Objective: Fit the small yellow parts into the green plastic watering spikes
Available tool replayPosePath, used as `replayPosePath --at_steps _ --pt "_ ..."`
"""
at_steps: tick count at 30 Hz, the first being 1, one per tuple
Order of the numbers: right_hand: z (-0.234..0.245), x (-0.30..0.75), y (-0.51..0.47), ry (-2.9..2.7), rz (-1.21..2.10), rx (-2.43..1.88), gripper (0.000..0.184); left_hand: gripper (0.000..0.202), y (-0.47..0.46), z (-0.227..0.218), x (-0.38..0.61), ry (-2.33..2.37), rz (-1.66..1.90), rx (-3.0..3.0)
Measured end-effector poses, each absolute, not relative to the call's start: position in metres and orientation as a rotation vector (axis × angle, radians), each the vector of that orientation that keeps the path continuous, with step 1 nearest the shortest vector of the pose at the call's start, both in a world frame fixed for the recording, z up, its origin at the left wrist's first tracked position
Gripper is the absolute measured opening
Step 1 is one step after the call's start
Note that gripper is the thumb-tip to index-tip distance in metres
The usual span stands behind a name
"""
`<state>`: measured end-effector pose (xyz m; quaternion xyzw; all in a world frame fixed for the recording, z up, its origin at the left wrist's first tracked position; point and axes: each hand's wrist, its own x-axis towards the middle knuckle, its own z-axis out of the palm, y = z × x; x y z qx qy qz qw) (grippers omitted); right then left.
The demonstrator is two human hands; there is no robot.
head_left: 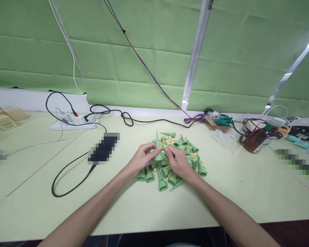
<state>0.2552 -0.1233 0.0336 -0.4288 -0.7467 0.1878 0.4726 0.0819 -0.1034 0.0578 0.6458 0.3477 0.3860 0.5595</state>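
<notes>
left fingers (147,148) hold a green cone (158,157); a cardboard box (216,127) bears green material (223,121).

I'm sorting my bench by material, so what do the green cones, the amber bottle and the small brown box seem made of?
Green cones: probably moulded plastic, satin; they're smooth, evenly coloured and alike in shape.
Amber bottle: glass or plastic, glossy; its translucent look fits either.
Brown box: likely cardboard, matte, with plain flat sides.
</notes>
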Motion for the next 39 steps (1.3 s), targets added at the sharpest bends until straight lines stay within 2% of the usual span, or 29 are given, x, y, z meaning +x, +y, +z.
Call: replayPosePath --at_steps 9,39 --pt "0.031 0.2549 -0.1228 -1.816 0.455 -1.068 0.041 0.039 -0.1039 0.0562 0.0818 0.824 0.92 1.562" --pt "0.0335 0.2547 -0.1235 -1.825 0.468 -1.083 0.042 0.037 -0.1052 0.0579 0.0819 0.812 0.906 1.542"
